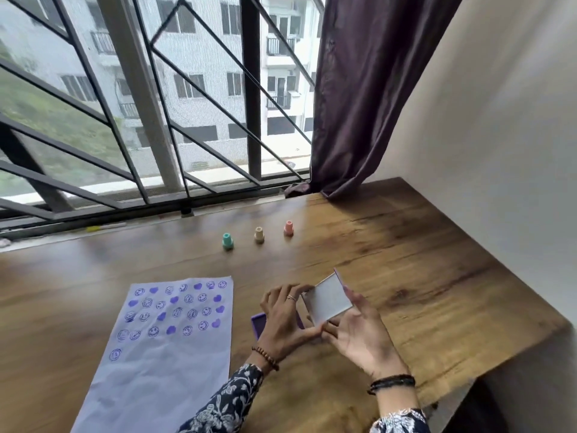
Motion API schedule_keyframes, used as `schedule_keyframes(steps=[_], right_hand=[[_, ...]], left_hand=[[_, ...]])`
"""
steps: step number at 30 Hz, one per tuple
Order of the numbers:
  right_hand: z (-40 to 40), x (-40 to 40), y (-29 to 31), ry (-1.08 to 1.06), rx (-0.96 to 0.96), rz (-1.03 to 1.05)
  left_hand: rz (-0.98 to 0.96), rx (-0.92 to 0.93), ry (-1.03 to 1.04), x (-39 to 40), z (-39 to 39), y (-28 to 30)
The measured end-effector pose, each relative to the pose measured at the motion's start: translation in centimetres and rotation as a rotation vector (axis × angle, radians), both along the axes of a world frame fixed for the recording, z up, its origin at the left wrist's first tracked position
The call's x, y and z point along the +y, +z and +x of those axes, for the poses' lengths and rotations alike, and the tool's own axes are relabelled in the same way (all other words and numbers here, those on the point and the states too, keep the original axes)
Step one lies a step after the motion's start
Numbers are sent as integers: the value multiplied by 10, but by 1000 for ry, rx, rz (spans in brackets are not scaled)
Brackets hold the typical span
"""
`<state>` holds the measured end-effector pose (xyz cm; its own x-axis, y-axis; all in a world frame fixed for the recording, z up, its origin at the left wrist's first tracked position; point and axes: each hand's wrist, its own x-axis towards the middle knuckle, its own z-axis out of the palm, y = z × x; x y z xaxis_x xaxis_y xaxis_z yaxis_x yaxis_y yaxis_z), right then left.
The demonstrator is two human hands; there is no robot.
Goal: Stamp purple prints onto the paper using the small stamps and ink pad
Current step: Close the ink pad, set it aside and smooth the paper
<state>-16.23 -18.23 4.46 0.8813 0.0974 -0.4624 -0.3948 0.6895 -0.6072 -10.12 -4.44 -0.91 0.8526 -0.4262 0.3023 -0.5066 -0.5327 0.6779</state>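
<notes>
A white paper point(162, 354) lies on the wooden table, its upper half covered with purple smiley and heart prints. Three small stamps stand in a row further back: teal point(227, 241), beige point(259, 235) and pink point(288, 228). My left hand point(282, 320) and my right hand point(359, 332) both grip the ink pad's clear lid point(327, 300), tilted above the table. The purple ink pad base point(258, 323) lies under my left hand, mostly hidden.
A barred window runs along the table's far edge. A dark purple curtain point(359, 104) hangs at the back right, touching the table. A white wall borders the right side, and the table's right edge point(530, 307) drops off near my right hand.
</notes>
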Motion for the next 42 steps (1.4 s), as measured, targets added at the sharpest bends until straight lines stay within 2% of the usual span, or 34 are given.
schedule_keyframes(steps=[4, 9, 12, 15, 19, 26, 42], right_hand=[[5, 9, 2, 49, 1, -44], [10, 32, -3, -46, 47, -267], [8, 50, -13, -32, 64, -626], [5, 67, -30, -32, 118, -1038], [3, 94, -44, 51, 124, -1346], [8, 114, -45, 55, 172, -1487], [27, 126, -46, 68, 312, -1588]], left_hand=[[-45, 19, 38, 9, -4, -1], [133, 66, 47, 47, 7, -8], [226, 240, 142, 81, 4, -21], [322, 331, 137, 100, -4, -34], [339, 349, 108, 103, -8, -42], [323, 359, 116, 102, -2, -42], [294, 396, -46, 110, 7, -35]])
